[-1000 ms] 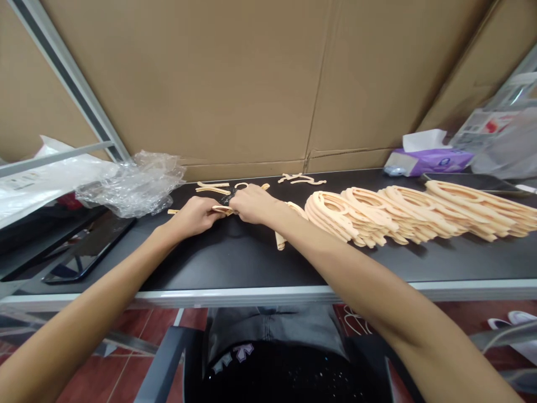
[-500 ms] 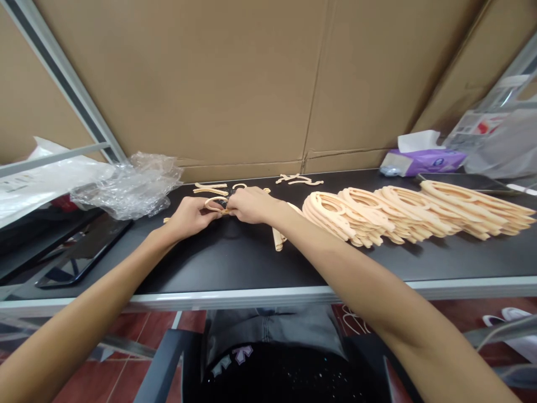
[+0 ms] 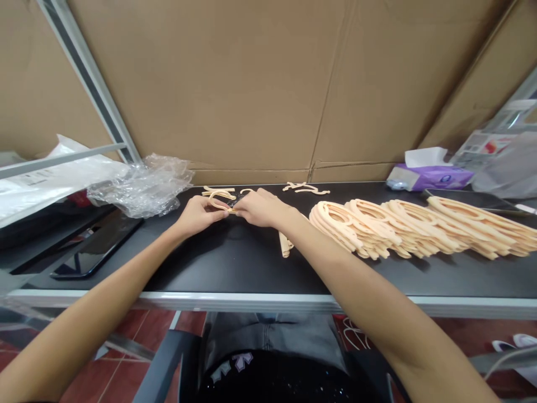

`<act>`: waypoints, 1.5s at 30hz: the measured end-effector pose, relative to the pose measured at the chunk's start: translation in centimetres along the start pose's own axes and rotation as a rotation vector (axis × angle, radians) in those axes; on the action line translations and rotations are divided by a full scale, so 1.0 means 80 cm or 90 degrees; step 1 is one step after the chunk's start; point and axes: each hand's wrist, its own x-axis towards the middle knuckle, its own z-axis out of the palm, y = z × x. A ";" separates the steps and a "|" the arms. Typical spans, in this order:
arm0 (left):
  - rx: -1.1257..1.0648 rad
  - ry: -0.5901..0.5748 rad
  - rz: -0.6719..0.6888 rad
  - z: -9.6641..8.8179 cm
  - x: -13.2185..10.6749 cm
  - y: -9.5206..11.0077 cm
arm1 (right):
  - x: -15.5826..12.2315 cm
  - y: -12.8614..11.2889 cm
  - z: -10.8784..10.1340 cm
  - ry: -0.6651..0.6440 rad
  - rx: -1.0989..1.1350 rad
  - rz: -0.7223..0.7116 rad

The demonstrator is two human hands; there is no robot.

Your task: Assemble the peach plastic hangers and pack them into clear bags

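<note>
My left hand point(image 3: 196, 217) pinches a beige curved plastic piece point(image 3: 220, 193), which looks like part of a folding hanger. On the same piece close the fingers of my right hand point(image 3: 260, 209); the fingertips of both hands nearly meet and hide where it is gripped. Just behind them lie loose beige strips point(image 3: 222, 189) and a small dark item that I cannot make out. More beige strips point(image 3: 285, 245) show beside my right wrist, partly covered by the forearm.
Stacks of beige folded hangers point(image 3: 335, 221) lean in a row on the right of the black table point(image 3: 235, 268). Thin beige pieces point(image 3: 307, 188) lie at the back. Crumpled clear plastic point(image 3: 145, 184) and a phone point(image 3: 96, 246) are on the left, a purple tissue pack point(image 3: 436, 174) at back right.
The view has shifted slightly, so the table contents appear farther right and a little lower. Both hands still hold the curved piece, which is turned slightly between the fingers.
</note>
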 end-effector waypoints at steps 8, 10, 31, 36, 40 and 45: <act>0.068 0.165 -0.054 -0.003 0.003 -0.008 | -0.006 0.028 -0.002 0.068 -0.088 0.174; 0.080 0.169 -0.059 -0.004 0.004 -0.009 | -0.007 0.032 -0.003 0.054 -0.091 0.205; -0.041 0.137 -0.045 0.003 0.011 -0.016 | 0.019 0.011 -0.006 -0.122 -0.099 0.192; 0.044 0.138 -0.060 -0.001 0.010 -0.017 | 0.037 0.030 0.002 -0.153 -0.115 0.233; 0.115 0.137 -0.083 -0.006 0.009 -0.017 | 0.048 0.043 0.013 -0.140 -0.103 0.242; 0.141 0.135 -0.103 -0.007 0.008 -0.013 | 0.052 0.059 0.019 -0.122 -0.144 0.279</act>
